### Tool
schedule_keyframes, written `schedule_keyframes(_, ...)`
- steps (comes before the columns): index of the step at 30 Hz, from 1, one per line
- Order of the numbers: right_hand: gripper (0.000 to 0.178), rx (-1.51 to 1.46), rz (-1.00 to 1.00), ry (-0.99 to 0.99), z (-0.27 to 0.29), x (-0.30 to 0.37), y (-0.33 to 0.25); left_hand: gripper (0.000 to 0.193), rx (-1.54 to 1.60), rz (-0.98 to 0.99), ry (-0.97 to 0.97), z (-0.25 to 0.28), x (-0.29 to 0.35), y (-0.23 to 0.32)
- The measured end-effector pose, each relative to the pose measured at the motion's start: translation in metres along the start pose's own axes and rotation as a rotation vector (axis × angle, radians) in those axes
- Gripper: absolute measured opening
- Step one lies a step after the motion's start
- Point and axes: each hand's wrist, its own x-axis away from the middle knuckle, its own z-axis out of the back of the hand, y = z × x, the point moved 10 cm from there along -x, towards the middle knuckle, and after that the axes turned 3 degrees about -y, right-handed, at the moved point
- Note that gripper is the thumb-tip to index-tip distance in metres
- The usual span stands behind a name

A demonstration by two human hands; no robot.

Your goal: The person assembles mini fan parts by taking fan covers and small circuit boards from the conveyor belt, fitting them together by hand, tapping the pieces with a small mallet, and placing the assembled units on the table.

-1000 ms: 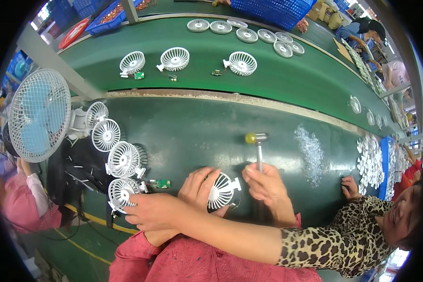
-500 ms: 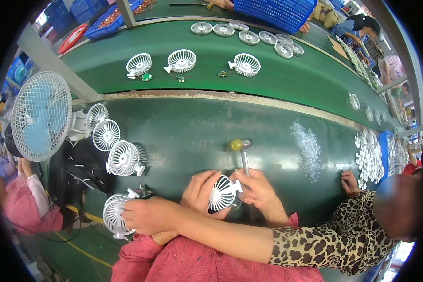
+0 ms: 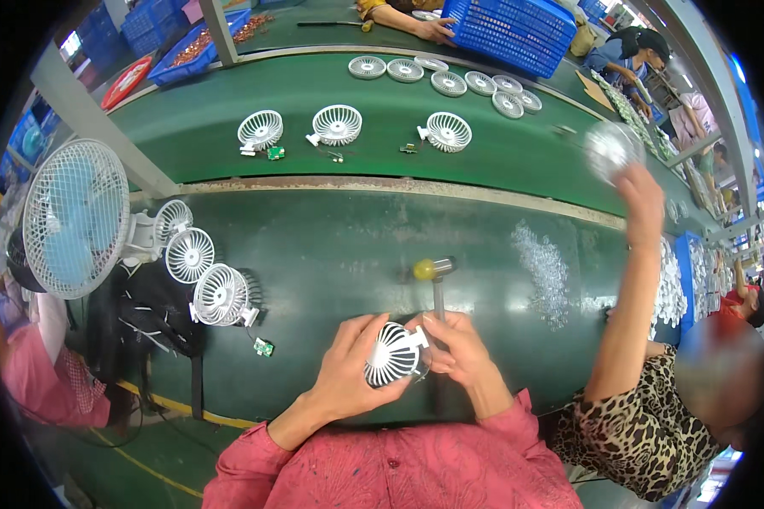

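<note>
Low over the near side of the green table, my left hand (image 3: 345, 373) wraps round a white fan housing (image 3: 390, 356) with ribbed, slotted sides. My right hand (image 3: 460, 349) pinches the same part at its right side, by the small white bracket (image 3: 418, 339). A two-faced mallet (image 3: 438, 299) with a yellow end lies just beyond; its handle runs toward me and passes behind my right hand. Whether my fingers also press a smaller piece is hidden. To the left lie several more white fan housings (image 3: 221, 293), with a small green circuit board (image 3: 263, 347) nearby.
A co-worker's arm (image 3: 628, 314) at right holds a blurred fan part (image 3: 611, 151) over the green belt (image 3: 518, 153). Clear small pieces (image 3: 542, 276) and white pieces (image 3: 669, 293) lie on the right. A standing fan (image 3: 76, 219) and black bag (image 3: 157, 297) are at left.
The co-worker's arm, which crossed in front of me to a fan housing at left, has swung over to the belt at right; that housing is gone from the left. My hands keep their hold.
</note>
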Motion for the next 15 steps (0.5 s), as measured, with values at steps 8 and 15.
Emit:
schedule_keyframes(8, 0.017, 0.381, 0.122, 0.379, 0.006, 0.019, -0.018, 0.082, -0.227, -0.081, -0.011, 0.008, -0.008, 0.022)
schedule_keyframes(15, 0.013, 0.257, 0.252, 0.457, 0.005, 0.021, -0.039, 0.077, 0.056, 0.326, -0.22, 0.007, -0.022, -0.019)
